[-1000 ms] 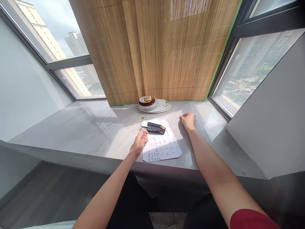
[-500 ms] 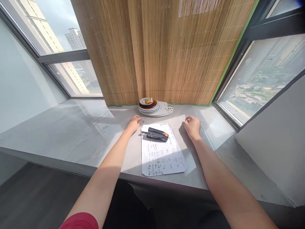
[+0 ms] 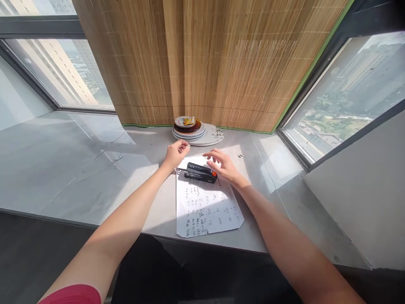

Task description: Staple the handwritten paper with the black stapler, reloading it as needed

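A black stapler (image 3: 201, 172) with an orange end lies on a sheet of handwritten paper (image 3: 202, 211). A metal part sticks out from the stapler's left end. Just beyond that end, my left hand (image 3: 176, 153) is closed in a pinch on a small greyish strip (image 3: 187, 146), too small to name for sure. My right hand (image 3: 224, 164) is open, fingers spread and slightly curled, over the orange end of the stapler. Whether it touches the stapler I cannot tell. To its right, small dark pieces (image 3: 240, 156) lie on the grey ledge (image 3: 152, 207).
A stack of plates (image 3: 190, 136) rests on an oval plate (image 3: 213, 137) at the back, against the bamboo blind (image 3: 196, 63). A small yellow packet (image 3: 189, 120) lies on top. Tiny silvery bits (image 3: 117, 158) are on the ledge at left. Windows flank the ledge.
My right hand has moved left from beside the paper to above the stapler, and its fingers have opened. Small dark pieces now show on the ledge. My left hand has closed into a pinch.
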The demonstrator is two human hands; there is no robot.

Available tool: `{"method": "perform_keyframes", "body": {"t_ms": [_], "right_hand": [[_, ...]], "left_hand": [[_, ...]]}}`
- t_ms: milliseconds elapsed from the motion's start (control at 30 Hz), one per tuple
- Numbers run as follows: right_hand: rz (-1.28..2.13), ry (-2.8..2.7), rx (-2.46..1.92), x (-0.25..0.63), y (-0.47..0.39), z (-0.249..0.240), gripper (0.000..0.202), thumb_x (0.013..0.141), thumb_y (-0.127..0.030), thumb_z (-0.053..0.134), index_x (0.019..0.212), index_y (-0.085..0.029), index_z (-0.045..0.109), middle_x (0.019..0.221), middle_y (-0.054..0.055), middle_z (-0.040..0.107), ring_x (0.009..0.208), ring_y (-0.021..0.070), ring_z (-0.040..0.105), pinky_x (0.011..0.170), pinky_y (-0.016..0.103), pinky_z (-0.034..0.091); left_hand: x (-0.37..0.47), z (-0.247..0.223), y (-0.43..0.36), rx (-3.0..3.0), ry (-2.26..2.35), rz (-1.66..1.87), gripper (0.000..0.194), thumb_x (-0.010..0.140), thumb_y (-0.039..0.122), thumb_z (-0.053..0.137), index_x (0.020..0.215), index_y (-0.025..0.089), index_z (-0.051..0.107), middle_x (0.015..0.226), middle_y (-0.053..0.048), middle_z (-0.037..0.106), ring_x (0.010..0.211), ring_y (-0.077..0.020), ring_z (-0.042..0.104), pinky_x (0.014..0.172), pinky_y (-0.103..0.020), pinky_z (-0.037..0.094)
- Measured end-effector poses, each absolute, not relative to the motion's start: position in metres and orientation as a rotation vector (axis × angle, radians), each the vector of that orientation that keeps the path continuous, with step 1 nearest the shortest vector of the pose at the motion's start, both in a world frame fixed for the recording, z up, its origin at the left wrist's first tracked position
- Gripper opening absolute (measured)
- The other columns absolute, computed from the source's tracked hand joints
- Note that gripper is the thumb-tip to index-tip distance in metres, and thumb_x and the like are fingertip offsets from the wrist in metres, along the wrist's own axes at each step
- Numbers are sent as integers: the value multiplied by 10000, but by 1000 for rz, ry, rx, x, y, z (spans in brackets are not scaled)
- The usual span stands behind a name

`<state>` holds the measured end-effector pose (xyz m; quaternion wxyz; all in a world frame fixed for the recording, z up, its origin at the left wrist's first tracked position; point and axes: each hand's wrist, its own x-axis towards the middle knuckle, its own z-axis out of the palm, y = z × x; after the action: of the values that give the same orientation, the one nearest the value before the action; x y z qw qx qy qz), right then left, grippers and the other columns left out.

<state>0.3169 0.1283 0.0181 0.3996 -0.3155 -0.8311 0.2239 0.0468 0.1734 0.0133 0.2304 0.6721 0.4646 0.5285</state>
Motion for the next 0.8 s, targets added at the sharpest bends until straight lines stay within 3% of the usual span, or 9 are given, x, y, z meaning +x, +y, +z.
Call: {"method": "perform_keyframes", "body": {"t_ms": [133, 267, 467, 600, 700, 800], "right_hand": [[729, -2331, -673, 303, 113, 21, 493, 1018, -559, 747, 1389, -235, 708, 1281, 103, 778, 1084, 286, 713, 964, 431, 559], [571, -2316, -764, 302, 112, 21, 308, 1013, -376, 725, 1287, -238, 754, 1148, 94, 807, 1025, 297, 709, 932, 448, 550], [384, -2118, -986, 315, 129, 14, 307, 977, -289, 708, 1271, -226, 769, 1109, 108, 790, 996, 319, 669, 942, 488, 546], [394, -1966, -1161, 324, 143, 4, 339, 902, -277, 743, 1234, -226, 793, 1032, 92, 774, 945, 305, 687, 909, 460, 560], [401, -1904, -1185, 328, 150, -1, 331, 861, -254, 742, 1184, -227, 809, 1030, 89, 791, 978, 310, 701, 929, 460, 562], [403, -1895, -1203, 328, 152, 0, 338, 853, -248, 741, 1181, -221, 816, 1037, 87, 804, 992, 307, 695, 944, 460, 551]], "left_hand": [[43, 14, 175, 1568, 1174, 1546, 150, 866, 295, 828, 954, 189, 769, 796, -32, 730, 610, -142, 580, 574, -249, 433], [43, 17, 178, 1353, 1021, 1534, 177, 857, 268, 802, 1016, 192, 824, 831, -24, 696, 533, -91, 434, 455, -218, 315], [44, 23, 180, 1097, 887, 1560, 198, 867, 166, 759, 1052, 188, 825, 862, -19, 612, 601, -92, 463, 457, -186, 329], [49, 17, 180, 1203, 891, 1530, 189, 946, 288, 828, 1104, 185, 824, 900, -24, 632, 604, -84, 470, 482, -192, 359], [53, 11, 177, 1437, 967, 1476, 318, 940, 410, 902, 1149, 183, 826, 895, -31, 674, 593, -95, 488, 523, -229, 412], [54, 8, 173, 1735, 1052, 1406, 309, 944, 373, 893, 1166, 166, 835, 923, -53, 730, 705, -150, 601, 668, -283, 509]]}}
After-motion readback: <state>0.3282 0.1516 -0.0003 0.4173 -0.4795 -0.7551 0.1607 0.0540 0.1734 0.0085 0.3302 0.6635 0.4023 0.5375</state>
